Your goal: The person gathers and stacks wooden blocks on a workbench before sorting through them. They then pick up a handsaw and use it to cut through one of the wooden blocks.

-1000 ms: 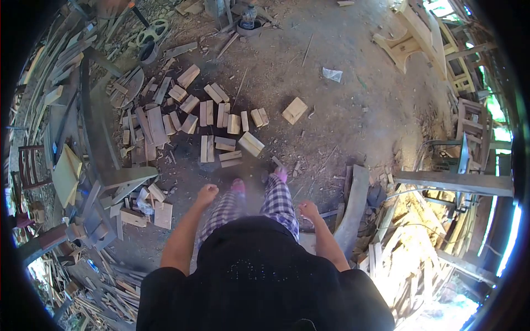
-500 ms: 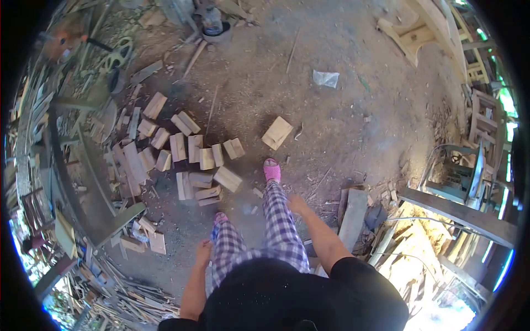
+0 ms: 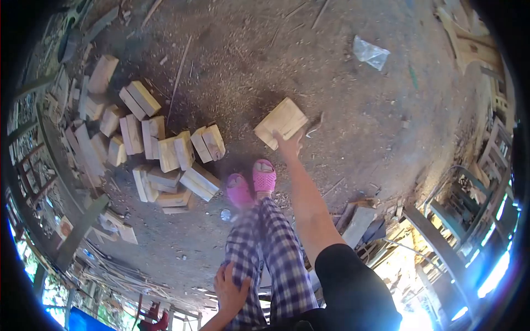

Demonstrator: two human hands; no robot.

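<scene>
A pale wooden block (image 3: 280, 120) lies on the dirt floor ahead of my feet. My right hand (image 3: 289, 147) reaches down to its near edge, with one finger over the wood and the others apart at the right corner. The fingers look spread rather than closed around it. On the checked trouser leg (image 3: 243, 255), just above the knee, rests my left hand (image 3: 231, 291); its fingers are stretched out and hold nothing. To the left lies a loose group of cut wooden blocks (image 3: 153, 131), several of them side by side.
A clear plastic bag (image 3: 370, 53) lies on the floor at upper right. Scrap wood (image 3: 118, 278) is heaped at lower left, and planks (image 3: 358, 225) lie to the right. Pink clogs (image 3: 264, 175) are on my feet. A wooden frame (image 3: 476, 47) stands far right.
I have stepped forward and bent down, bringing my feet together. My right hand has moved from beside my leg to the single block; my left hand has come onto my leg.
</scene>
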